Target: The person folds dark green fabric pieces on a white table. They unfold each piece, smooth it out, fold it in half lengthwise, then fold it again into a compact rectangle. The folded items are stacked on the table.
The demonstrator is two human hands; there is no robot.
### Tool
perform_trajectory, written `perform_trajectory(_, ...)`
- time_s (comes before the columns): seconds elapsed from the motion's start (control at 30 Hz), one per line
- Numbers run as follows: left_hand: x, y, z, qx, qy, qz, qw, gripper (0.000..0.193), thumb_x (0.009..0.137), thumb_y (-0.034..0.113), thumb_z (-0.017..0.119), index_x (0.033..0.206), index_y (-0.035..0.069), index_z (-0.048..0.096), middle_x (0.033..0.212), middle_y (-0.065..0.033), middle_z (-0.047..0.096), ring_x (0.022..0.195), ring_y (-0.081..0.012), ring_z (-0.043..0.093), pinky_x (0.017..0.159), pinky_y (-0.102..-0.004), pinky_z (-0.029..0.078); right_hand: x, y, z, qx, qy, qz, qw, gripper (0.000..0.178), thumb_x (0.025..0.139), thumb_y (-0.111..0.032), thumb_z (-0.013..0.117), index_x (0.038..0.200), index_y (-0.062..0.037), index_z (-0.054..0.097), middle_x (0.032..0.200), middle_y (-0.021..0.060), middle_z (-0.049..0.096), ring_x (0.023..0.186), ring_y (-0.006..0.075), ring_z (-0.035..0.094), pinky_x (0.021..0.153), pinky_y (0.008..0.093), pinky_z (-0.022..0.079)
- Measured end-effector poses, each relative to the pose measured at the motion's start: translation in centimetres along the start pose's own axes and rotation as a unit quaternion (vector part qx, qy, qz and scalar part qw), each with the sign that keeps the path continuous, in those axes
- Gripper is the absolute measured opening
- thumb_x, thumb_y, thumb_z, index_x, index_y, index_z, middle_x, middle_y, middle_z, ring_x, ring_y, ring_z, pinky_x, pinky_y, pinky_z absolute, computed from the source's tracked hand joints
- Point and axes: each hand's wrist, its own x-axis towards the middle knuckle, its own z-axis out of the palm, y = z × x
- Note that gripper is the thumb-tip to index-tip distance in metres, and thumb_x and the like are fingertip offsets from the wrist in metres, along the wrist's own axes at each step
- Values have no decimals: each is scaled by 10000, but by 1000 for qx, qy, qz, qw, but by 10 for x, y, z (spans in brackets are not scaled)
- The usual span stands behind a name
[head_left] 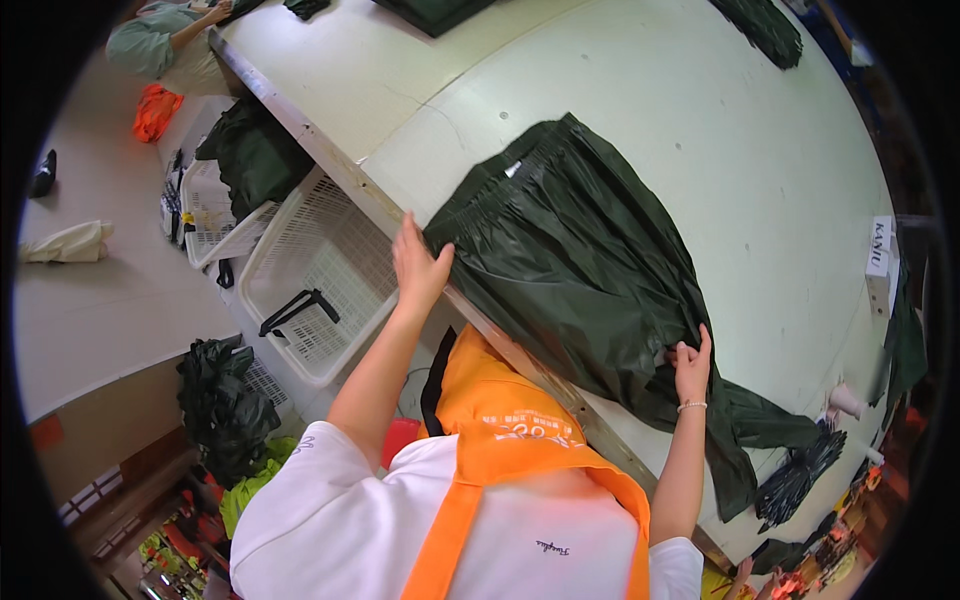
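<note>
Dark green elastic-waist trousers (590, 260) lie across the pale table, with the gathered waistband at the far left and the legs trailing to the right. My left hand (420, 265) is at the near corner of the waistband, by the table edge. Its fingers are stretched out and the thumb stands apart, touching the fabric. Lower on the garment, my right hand (690, 372) has its fingers partly curled on a bunched fold of the trousers. A small white label (513, 169) shows inside the waistband.
White plastic baskets (325, 255) stand left of the table, one with dark green fabric (255, 155) beside it. A bundle of dark strips (800, 478) lies near the trouser legs. A white box (880, 250) sits at the far right. Another person (155, 45) is at the upper left.
</note>
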Motion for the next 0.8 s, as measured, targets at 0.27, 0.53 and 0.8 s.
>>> perform_trajectory(0.27,-55,150,57,24,-105,323,940,766,779,303,671,1402,64,294,1434,-157,327,1332,-351,279,1072,-514,190,-86,66,-141,93,377,-87,918,238,957,-114,465,1128,-13,596,899,66,651,723,95,574,654,217,468)
perform_trajectory(0.53,-113,124,126,208,-138,347,904,576,825,315,617,1332,125,423,1432,-153,333,1328,-357,279,1031,-533,271,-144,171,-236,72,583,11,809,213,910,-43,468,1094,13,560,1077,105,604,932,147,566,822,257,453)
perform_trajectory(0.8,6,108,75,86,-24,272,958,350,855,98,508,1198,28,525,1281,-139,501,1132,-340,500,942,-406,416,-54,-23,-5,-1,135,-308,942,461,806,-75,610,1244,-22,475,1286,189,450,1195,332,426,1004,414,342)
